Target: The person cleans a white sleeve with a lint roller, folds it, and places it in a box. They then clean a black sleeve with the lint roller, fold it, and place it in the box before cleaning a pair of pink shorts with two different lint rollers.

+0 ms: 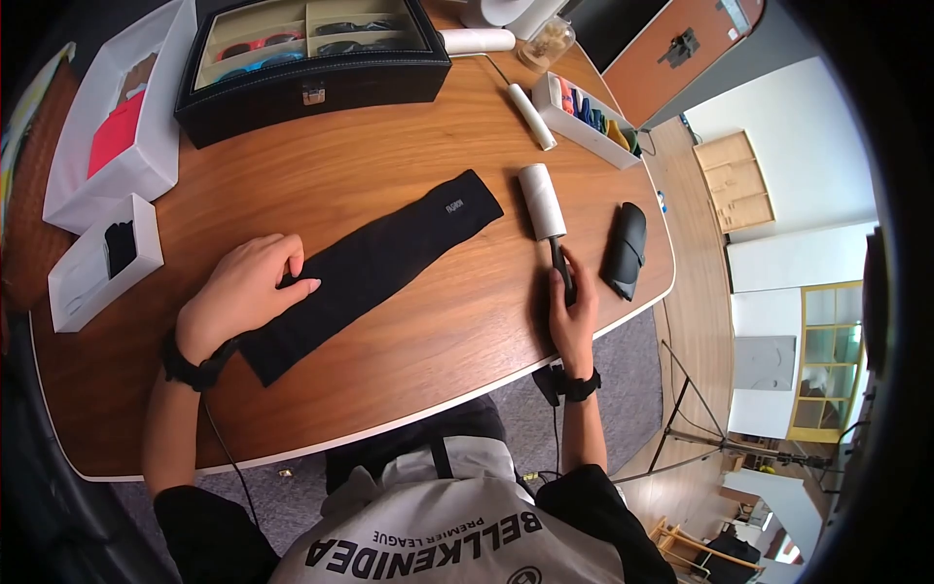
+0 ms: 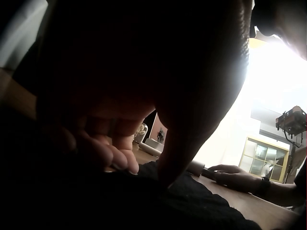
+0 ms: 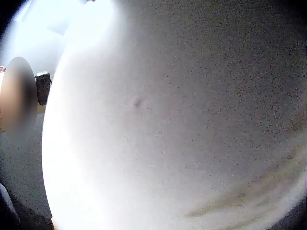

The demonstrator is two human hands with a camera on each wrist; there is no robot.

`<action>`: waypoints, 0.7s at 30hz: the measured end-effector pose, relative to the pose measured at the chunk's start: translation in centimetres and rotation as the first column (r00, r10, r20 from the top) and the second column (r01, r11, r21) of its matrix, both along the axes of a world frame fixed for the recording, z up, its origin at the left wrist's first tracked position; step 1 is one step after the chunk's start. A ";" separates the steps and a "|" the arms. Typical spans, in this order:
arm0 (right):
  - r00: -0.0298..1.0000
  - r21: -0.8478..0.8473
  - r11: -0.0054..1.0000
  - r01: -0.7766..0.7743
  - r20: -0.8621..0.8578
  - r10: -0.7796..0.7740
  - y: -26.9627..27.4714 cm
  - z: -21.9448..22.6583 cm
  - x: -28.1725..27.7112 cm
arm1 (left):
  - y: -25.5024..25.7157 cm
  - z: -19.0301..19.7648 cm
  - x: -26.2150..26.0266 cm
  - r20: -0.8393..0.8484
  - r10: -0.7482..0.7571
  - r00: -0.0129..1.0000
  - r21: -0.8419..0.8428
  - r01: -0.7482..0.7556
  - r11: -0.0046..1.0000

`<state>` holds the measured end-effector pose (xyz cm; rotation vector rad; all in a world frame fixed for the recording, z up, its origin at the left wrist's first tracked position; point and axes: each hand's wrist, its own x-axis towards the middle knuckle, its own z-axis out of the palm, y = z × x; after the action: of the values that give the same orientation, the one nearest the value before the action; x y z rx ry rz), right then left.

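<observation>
A long black fabric arm sleeve (image 1: 379, 255) with a small pale print near its far end lies flat and slanted across the wooden table. My left hand (image 1: 251, 287) rests on its near part, the thumb reaching over the fabric and the fingers loosely bent. In the left wrist view, fingertips (image 2: 130, 163) and thumb touch the dark cloth with a gap between them. My right hand (image 1: 574, 307) grips the black handle of a lint roller (image 1: 541, 200), whose white roll points away from me. A pale, overexposed surface fills most of the right wrist view.
A black glasses case (image 1: 626, 250) lies right of the roller. Behind stand a display box of sunglasses (image 1: 311, 107), a white box of colourful rolled items (image 1: 593, 131) and a second white roll (image 1: 530, 117). White boxes (image 1: 105, 263) line the left. The table's rounded edge (image 1: 671, 253) runs close by on the right.
</observation>
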<state>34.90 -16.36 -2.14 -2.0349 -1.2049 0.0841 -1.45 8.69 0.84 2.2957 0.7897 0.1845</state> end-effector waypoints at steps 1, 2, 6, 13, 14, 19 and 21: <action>1.000 0.000 1.000 0.000 0.000 0.000 -0.1 0.0 -0.4 | 0.0 0.0 0.0 0.003 0.000 1.000 -0.002 0.000 1.000; 0.999 0.013 1.000 -0.011 -0.042 0.011 -0.2 -0.1 -0.9 | 0.0 0.0 0.0 0.005 0.001 1.000 -0.005 0.000 1.000; 0.974 0.000 0.999 -0.051 -0.220 0.050 -0.9 0.4 -4.3 | 0.0 0.0 0.0 0.000 0.006 1.000 -0.018 -0.006 1.000; 0.927 -0.012 0.943 -0.331 -0.192 0.323 -1.6 1.5 -11.1 | -0.1 0.2 0.1 -0.019 0.007 1.000 -0.020 -0.008 1.000; 0.911 -0.035 0.928 -0.371 -0.205 0.357 -1.6 1.8 -12.0 | -0.1 0.2 0.1 -0.020 0.012 1.000 -0.017 -0.012 1.000; 0.864 -0.027 0.873 -0.488 -0.160 0.478 -0.9 1.3 -12.4 | -0.2 0.5 0.2 -0.035 0.018 0.999 -0.022 -0.018 1.000; 0.875 -0.046 0.880 -0.473 -0.142 0.463 -0.5 1.6 -11.1 | -0.2 0.5 0.1 -0.044 0.024 0.999 -0.024 -0.025 0.999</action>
<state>23.81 -16.82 -0.49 -1.7273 -1.6105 0.4968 -1.32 8.46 1.33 2.2751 0.8375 0.1356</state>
